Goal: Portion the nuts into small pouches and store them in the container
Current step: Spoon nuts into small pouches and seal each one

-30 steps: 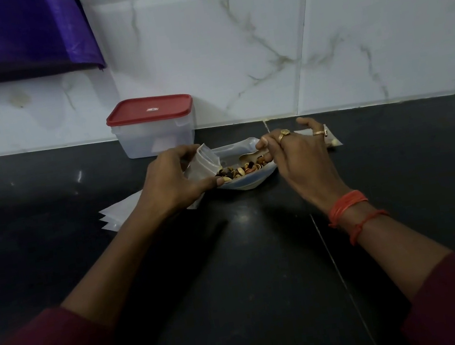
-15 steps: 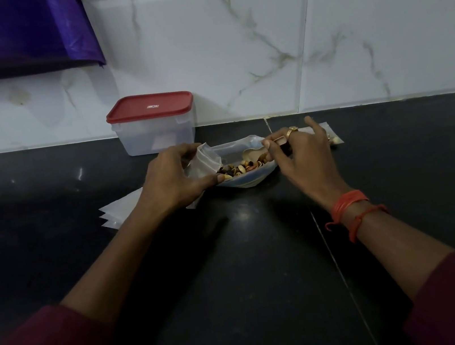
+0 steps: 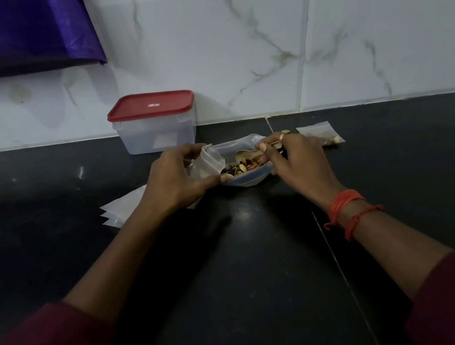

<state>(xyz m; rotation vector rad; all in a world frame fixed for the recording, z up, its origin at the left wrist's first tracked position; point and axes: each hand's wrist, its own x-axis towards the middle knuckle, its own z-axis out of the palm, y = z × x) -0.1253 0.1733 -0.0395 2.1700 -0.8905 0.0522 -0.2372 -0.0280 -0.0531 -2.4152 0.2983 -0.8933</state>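
Black counter [image 3: 236, 275], marble-tiled wall [image 3: 229, 38]: mid-frame, my left hand [image 3: 174, 182] pinches a pouch [image 3: 204, 166] beside the nuts [image 3: 242, 167]; my right hand [image 3: 296, 161] grips a spoon [image 3: 243, 155].

Both forearms extend from the near edge toward the far side and converge. Left grip [image 3: 175, 180]: back of hand up, thumb and curled fingers pinching a small pouch [image 3: 204, 165]. Right grip [image 3: 292, 159]: fingers curled, holding a spoon [image 3: 242, 154].

The empty pouches [image 3: 124, 208] lie partly under the left forearm [image 3: 141, 239]; the purple cloth [image 3: 4, 31] is cropped.
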